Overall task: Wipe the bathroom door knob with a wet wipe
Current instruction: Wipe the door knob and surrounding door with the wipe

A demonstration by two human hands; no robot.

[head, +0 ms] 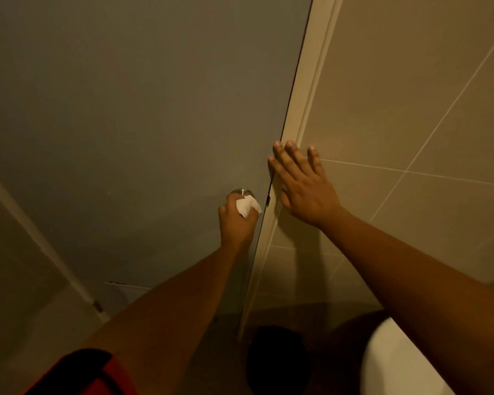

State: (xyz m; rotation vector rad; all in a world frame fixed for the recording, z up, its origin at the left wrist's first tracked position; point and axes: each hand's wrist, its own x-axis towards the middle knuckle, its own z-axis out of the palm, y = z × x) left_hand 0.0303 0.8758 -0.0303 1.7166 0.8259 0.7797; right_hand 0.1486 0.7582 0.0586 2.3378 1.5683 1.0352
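Observation:
A round metal door knob (241, 192) sits near the right edge of the grey door (143, 115); only its top rim shows. My left hand (236, 223) is closed around the knob with a crumpled white wet wipe (247, 206) pressed between fingers and knob. My right hand (303, 185) lies flat with fingers spread on the cream door frame (304, 89) and the tile beside it, just right of the knob.
Beige wall tiles (417, 115) fill the right side. A white toilet (382, 363) curves in at the bottom right, and a dark round bin (277, 357) stands on the floor below the frame. A red sleeve (89, 377) shows at the bottom left.

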